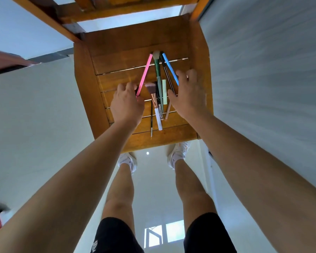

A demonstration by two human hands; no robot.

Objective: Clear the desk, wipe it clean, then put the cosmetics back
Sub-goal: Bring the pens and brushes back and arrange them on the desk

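Observation:
Several cosmetics lie in a fan on the slatted wooden chair seat (117,57): a pink pencil (146,72), a green-handled brush (157,70), a blue pencil (169,67), a rose-gold brush with a white handle (155,103), a pale green stick (164,92), a thin black liner brush (151,117) and a pale pink pencil (167,112). My left hand (126,105) pinches the pink pencil's near end. On the other side of the fan, my right hand (189,94) lies spread with its fingertips over the blue pencil's near end. Its thumb lies against a thin dark pencil (167,73).
The chair's backrest (98,13) rises at the far side. A grey-white wall (263,70) stands close on the right. Pale tiled floor (35,115) surrounds the chair, and my two white shoes (179,154) stand at the seat's near edge.

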